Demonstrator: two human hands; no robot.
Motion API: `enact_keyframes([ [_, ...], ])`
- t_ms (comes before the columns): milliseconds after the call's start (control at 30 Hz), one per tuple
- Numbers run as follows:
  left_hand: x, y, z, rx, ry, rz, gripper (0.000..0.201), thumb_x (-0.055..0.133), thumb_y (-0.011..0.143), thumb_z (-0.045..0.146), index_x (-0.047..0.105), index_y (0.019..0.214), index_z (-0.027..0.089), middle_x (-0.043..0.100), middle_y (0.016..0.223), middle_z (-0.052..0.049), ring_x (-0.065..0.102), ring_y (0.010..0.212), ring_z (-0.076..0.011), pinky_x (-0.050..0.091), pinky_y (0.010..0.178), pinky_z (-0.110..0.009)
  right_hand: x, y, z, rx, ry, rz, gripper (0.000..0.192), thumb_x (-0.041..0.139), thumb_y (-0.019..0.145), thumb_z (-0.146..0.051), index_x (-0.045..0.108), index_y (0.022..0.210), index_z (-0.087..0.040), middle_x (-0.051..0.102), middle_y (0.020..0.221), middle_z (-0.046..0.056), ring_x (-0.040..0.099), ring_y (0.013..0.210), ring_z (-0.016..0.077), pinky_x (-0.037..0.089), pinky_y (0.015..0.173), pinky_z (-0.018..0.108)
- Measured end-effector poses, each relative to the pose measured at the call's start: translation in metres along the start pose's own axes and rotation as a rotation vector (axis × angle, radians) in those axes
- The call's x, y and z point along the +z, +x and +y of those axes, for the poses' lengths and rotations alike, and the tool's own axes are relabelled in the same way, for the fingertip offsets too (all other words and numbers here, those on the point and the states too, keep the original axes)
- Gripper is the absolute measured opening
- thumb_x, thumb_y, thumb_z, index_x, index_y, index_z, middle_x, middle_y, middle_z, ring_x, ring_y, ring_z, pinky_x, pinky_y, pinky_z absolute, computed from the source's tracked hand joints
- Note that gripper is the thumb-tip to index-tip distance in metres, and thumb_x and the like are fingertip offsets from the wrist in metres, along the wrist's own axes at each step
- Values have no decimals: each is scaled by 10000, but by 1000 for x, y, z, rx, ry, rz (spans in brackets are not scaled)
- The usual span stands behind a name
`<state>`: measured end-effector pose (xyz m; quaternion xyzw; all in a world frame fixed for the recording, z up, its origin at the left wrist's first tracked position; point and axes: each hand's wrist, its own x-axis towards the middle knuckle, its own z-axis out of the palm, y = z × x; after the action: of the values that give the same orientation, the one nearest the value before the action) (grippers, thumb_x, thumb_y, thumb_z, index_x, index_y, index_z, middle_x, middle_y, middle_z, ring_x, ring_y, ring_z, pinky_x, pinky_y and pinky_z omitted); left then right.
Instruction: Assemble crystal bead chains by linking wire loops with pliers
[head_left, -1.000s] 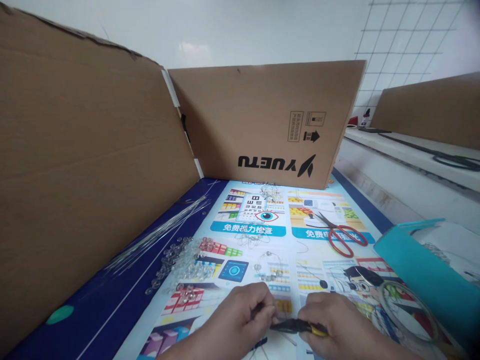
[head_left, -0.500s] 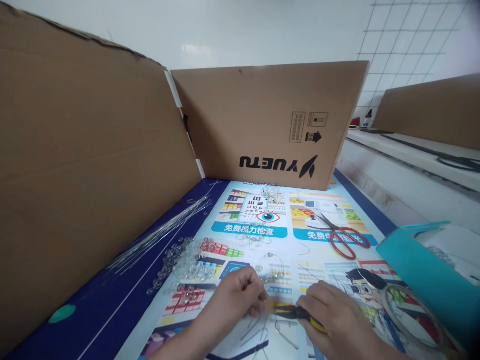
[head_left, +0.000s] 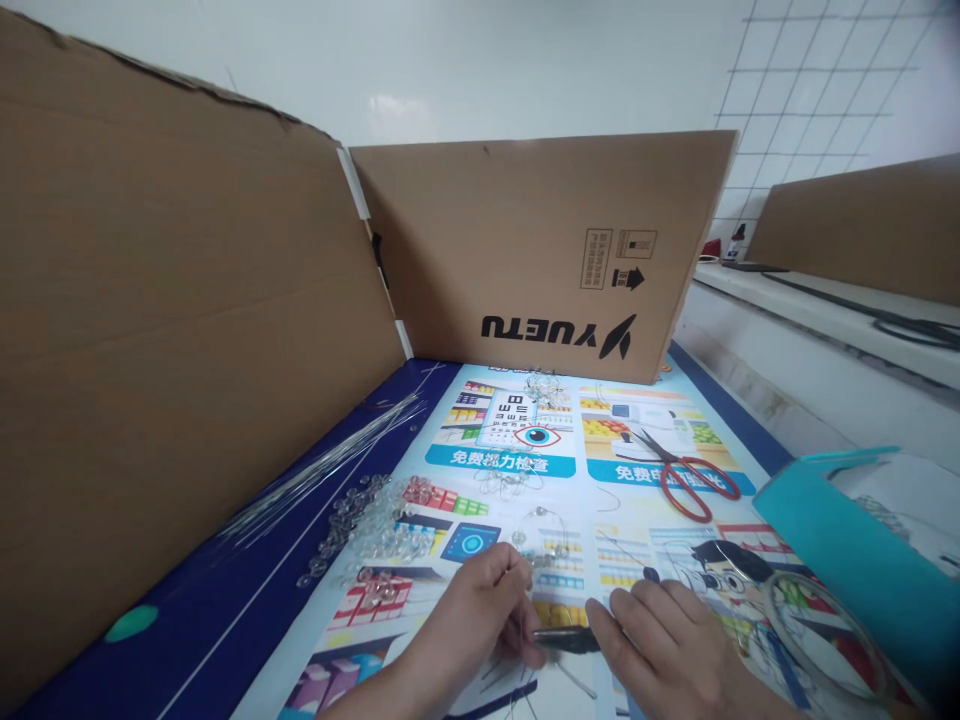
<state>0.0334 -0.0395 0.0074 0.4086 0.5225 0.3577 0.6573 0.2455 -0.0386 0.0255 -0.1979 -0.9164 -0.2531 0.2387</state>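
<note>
Now we see the left hand (head_left: 480,610) with its fingers pinched together on a thin wire that is too fine to trace, while the right hand (head_left: 660,640) grips the dark pliers (head_left: 566,638) low over the printed mat (head_left: 525,460) on the bench. Since half a second ago the yellow handle has slipped under the right hand, and both hands sit slightly lower; the red scissors (head_left: 686,480) and clear beads (head_left: 371,525) have not moved.

Beads (head_left: 367,525) lie left of centre on the poster mat (head_left: 645,500), scissors (head_left: 686,470) right, cardboard box (head_left: 540,250) behind.
</note>
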Motion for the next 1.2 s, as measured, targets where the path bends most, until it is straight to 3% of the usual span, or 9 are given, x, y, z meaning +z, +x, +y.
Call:
enact_keyframes([
  [267, 6, -4, -1, 10, 68, -10, 220, 437, 838, 387, 418, 729, 197, 603, 493, 44, 612, 393, -132, 299, 366, -170, 0, 3, -2, -38, -32, 44, 296, 373, 873, -63, 646, 965, -129, 669, 800, 68, 579, 706, 202, 368, 677, 377],
  [1200, 6, -5, -4, 3, 131, -33, 270, 424, 844, 450, 415, 731, 206, 572, 490, 62, 588, 369, -126, 283, 352, -173, 2, 4, -7, -34, 7, -20, 283, 352, 875, -62, 620, 932, -132, 623, 736, 73, 545, 638, 178, 358, 628, 349],
])
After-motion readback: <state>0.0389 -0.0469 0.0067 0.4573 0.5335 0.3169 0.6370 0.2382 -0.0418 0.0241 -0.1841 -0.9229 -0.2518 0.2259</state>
